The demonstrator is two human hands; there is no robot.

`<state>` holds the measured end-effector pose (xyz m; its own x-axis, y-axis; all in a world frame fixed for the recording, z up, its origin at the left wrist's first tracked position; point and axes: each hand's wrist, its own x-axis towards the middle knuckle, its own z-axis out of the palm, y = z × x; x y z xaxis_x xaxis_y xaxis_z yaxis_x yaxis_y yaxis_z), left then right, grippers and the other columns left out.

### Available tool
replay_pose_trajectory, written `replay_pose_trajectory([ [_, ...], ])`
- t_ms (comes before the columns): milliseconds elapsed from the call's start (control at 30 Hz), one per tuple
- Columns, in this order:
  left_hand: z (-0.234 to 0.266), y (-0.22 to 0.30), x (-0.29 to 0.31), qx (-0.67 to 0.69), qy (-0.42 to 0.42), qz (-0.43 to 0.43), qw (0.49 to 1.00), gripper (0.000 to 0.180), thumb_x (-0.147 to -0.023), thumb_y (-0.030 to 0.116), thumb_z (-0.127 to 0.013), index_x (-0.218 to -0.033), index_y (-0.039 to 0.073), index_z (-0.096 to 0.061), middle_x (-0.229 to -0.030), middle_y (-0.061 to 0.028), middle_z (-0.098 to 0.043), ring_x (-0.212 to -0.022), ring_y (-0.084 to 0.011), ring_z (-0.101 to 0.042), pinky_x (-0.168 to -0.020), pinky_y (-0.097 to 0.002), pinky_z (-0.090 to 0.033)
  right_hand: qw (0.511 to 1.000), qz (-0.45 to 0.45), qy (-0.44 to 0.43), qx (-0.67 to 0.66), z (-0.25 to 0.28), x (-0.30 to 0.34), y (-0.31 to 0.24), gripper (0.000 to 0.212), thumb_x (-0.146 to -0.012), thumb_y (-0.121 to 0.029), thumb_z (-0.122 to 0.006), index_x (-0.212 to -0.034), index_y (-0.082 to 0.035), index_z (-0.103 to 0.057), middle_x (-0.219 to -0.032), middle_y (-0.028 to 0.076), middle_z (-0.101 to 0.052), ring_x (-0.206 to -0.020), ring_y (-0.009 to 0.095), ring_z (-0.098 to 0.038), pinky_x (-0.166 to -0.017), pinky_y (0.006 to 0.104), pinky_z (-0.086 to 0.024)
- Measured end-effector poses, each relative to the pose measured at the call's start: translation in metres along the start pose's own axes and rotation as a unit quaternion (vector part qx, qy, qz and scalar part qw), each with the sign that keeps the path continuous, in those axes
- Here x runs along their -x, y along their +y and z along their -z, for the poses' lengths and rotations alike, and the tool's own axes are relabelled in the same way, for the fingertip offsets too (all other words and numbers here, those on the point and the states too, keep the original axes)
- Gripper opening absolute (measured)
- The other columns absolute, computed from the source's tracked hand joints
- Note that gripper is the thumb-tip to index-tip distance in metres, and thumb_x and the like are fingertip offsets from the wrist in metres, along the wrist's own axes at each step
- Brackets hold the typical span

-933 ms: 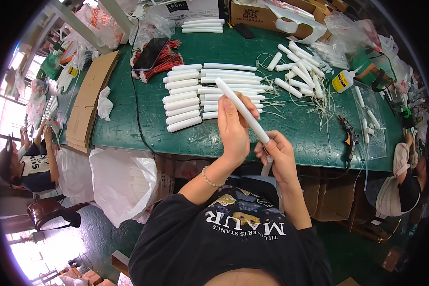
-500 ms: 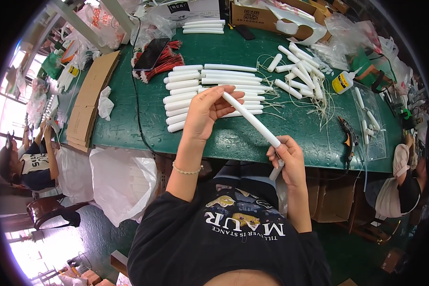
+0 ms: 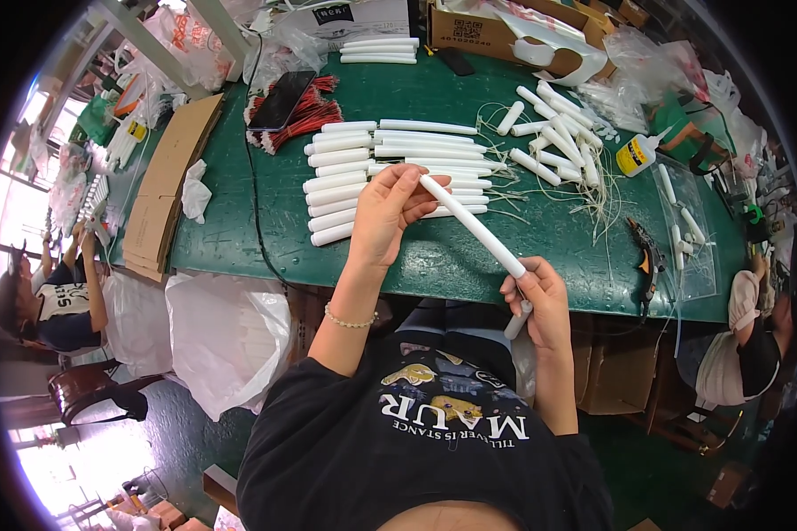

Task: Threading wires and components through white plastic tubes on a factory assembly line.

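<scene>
- Hands nearly closed: left hand pinching white tube, right hand clasping its end and a shorter tube.
- Weak pinch could cause slipping.

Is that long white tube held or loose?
The long tube is held: left hand at its far end, right hand at its near.

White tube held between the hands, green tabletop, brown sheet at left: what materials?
White tube: probably plastic, smooth, satin; even white, no grain visible.
Green tabletop: coating or mat, unclear; semi-gloss, with small glints.
Brown sheet: likely cardboard, matte; tan color, straight crease lines.
</scene>
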<state>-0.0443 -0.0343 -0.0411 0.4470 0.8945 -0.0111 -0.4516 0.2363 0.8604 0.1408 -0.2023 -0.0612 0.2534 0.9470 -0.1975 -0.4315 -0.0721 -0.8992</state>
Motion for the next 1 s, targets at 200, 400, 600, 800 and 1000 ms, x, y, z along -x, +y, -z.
replay_pose_trajectory([
  [200, 0.002, 0.001, -0.002, 0.005, 0.074, -0.092, 0.993, 0.020, -0.098, 0.021, -0.046, -0.100, 0.002, -0.051, -0.096, -0.0160, -0.066, -0.090, -0.0226, -0.066, -0.076, -0.0292, -0.054, 1.000, -0.007, -0.005, -0.003, -0.001, -0.001, 0.001, 0.015, -0.092, -0.009, -0.053, -0.103, 0.001, -0.053, -0.077, 0.012, -0.061, -0.061, 0.010, -0.054, -0.047, 0.0190, -0.041],
  [400, -0.003, 0.023, -0.007, 0.120, 0.100, -0.185, 0.970, 0.018, -0.098, 0.023, -0.045, -0.102, 0.006, -0.047, -0.069, -0.0031, -0.055, -0.064, -0.0140, -0.057, -0.066, -0.0309, -0.051, 0.990, -0.059, -0.113, 0.051, -0.024, -0.012, -0.004, 0.027, -0.091, -0.010, -0.054, -0.115, 0.003, -0.051, -0.089, 0.011, -0.062, -0.077, 0.012, -0.058, -0.066, 0.0235, -0.048],
  [600, -0.020, 0.103, -0.010, 0.071, 0.056, -0.296, 0.951, 0.016, -0.099, 0.024, -0.045, -0.101, 0.008, -0.048, -0.058, 0.0023, -0.037, -0.047, -0.0080, -0.036, -0.048, -0.0253, -0.041, 0.968, -0.015, -0.236, 0.080, -0.061, -0.035, -0.006, 0.044, -0.090, -0.012, -0.057, -0.129, 0.002, -0.042, -0.110, 0.014, -0.059, -0.099, 0.017, -0.058, -0.087, 0.0296, -0.047],
  [800, -0.023, 0.183, 0.000, -0.032, 0.003, -0.432, 0.901, 0.019, -0.099, 0.026, -0.045, -0.099, 0.008, -0.051, -0.054, 0.0020, -0.040, -0.039, -0.0062, -0.030, -0.040, -0.0216, -0.030, 0.964, 0.029, -0.251, 0.088, -0.074, -0.037, 0.004, 0.037, -0.090, -0.012, -0.057, -0.123, 0.002, -0.049, -0.110, 0.012, -0.060, -0.099, 0.016, -0.058, -0.085, 0.0286, -0.047],
  [1000, -0.034, 0.191, -0.023, -0.190, 0.056, -0.575, 0.794, 0.017, -0.096, 0.018, -0.050, -0.097, 0.003, -0.058, -0.047, 0.0009, -0.039, -0.037, -0.0056, -0.034, -0.036, -0.0206, -0.027, 0.978, 0.015, -0.197, 0.071, -0.051, -0.035, 0.027, 0.021, -0.092, -0.013, -0.054, -0.107, 0.001, -0.058, -0.090, 0.008, -0.063, -0.080, 0.013, -0.059, -0.071, 0.0255, -0.048],
])
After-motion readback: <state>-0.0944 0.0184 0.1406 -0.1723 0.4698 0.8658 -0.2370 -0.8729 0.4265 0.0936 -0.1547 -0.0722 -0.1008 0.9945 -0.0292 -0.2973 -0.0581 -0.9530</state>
